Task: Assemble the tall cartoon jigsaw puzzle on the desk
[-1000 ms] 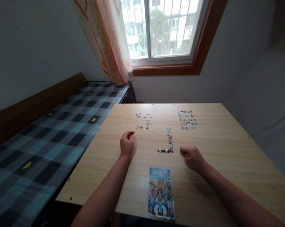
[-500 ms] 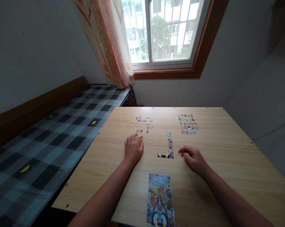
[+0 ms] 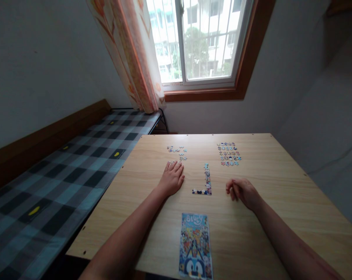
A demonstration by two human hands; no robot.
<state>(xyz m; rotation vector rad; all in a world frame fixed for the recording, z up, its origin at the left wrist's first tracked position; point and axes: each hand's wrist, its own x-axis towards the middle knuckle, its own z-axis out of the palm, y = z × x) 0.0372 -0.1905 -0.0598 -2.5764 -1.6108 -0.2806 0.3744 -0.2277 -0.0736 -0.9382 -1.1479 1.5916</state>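
Observation:
My left hand (image 3: 172,177) lies flat and open on the wooden table (image 3: 281,202), its fingertips reaching the nearest of a few loose puzzle pieces (image 3: 177,151). An L-shaped strip of joined puzzle pieces (image 3: 206,181) sits between my hands. My right hand (image 3: 242,190) rests to the right of that strip, fingers curled downward and close together; I cannot make out anything in them. A larger group of loose pieces (image 3: 229,153) lies further back on the right. A colourful picture card (image 3: 195,245) lies near the table's front edge.
A bed with a checked blue and black cover (image 3: 62,175) runs along the left wall beside the table. A window (image 3: 199,39) with a patterned curtain (image 3: 135,54) is behind the table. A grey wall stands to the right.
My left hand has opened from a loose fist and slid forward toward the loose pieces on the left. My right hand has uncurled a little and stays beside the joined strip.

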